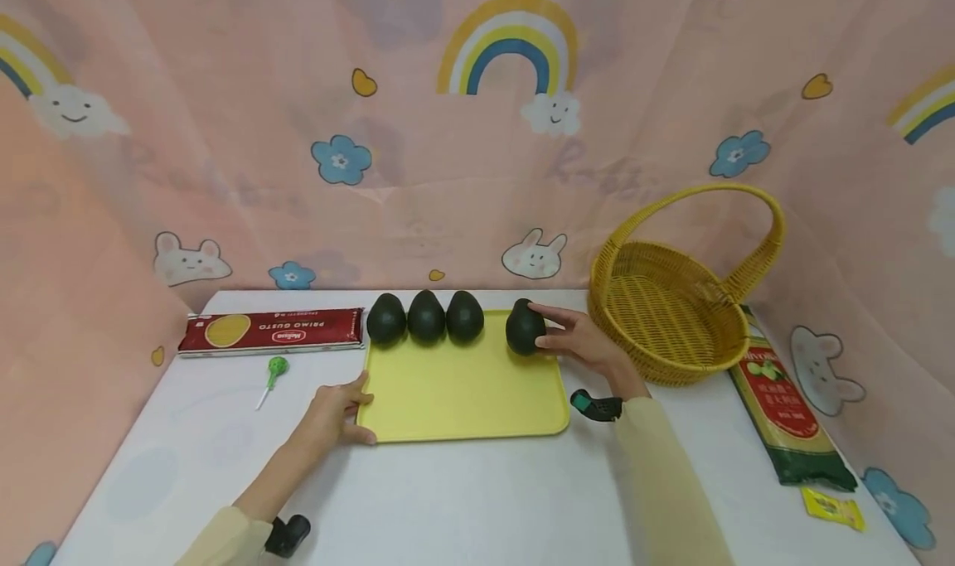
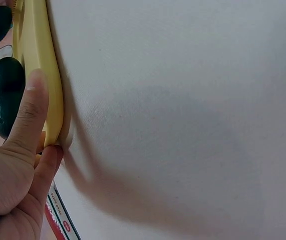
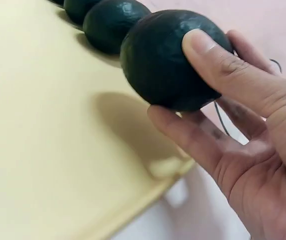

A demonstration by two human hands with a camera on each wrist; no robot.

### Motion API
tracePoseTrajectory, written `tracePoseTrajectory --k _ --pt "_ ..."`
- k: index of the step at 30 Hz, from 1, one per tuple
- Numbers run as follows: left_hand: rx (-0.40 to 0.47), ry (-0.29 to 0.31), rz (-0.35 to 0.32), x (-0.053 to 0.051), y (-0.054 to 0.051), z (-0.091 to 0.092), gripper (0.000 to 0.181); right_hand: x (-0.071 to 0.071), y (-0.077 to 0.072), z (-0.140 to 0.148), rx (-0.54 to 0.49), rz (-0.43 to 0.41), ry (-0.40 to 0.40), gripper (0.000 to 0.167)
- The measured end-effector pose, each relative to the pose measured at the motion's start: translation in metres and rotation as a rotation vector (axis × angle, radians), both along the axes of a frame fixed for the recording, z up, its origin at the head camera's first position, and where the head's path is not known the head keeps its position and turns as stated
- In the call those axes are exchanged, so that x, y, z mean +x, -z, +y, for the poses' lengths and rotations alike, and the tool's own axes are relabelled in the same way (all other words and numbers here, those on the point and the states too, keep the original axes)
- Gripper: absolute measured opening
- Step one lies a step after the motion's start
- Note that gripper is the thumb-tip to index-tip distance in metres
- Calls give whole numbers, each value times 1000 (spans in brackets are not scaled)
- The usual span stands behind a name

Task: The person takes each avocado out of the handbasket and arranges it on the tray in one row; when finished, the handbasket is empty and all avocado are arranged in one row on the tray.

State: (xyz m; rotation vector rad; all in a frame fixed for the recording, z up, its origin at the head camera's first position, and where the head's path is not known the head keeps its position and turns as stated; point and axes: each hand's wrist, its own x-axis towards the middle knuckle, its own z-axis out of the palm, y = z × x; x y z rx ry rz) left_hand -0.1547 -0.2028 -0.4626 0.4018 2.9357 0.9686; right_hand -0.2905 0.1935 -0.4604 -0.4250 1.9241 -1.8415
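Note:
A dark green avocado (image 1: 525, 328) is gripped between the thumb and fingers of my right hand (image 1: 585, 344), over the right back part of a yellow tray (image 1: 462, 392). In the right wrist view the held avocado (image 3: 168, 60) casts a shadow on the tray, apart from its surface. Three more avocados (image 1: 426, 317) stand in a row along the tray's back left edge. My left hand (image 1: 332, 414) holds the tray's left front corner. The left wrist view shows the thumb (image 2: 30, 107) on the tray's rim and fingers beneath it.
A yellow wicker basket (image 1: 675, 317) with a tall handle stands at the back right. Beside it lies a green and red packet (image 1: 794, 408), with a small yellow wrapped sweet (image 1: 833, 509) in front. At left are a red pasta packet (image 1: 276, 331) and a green lollipop (image 1: 277, 367).

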Motion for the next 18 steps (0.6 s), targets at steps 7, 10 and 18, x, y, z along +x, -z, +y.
tracePoseTrajectory --k 7,10,18 --pt "-17 -22 -13 2 1 4 62 -18 1 -14 95 43 -14 62" --pt "0 -30 -29 3 2 5 62 -23 2 -17 97 40 -15 63" --pt "-12 -39 -35 6 5 8 61 -30 5 -19 46 -60 -27 63"
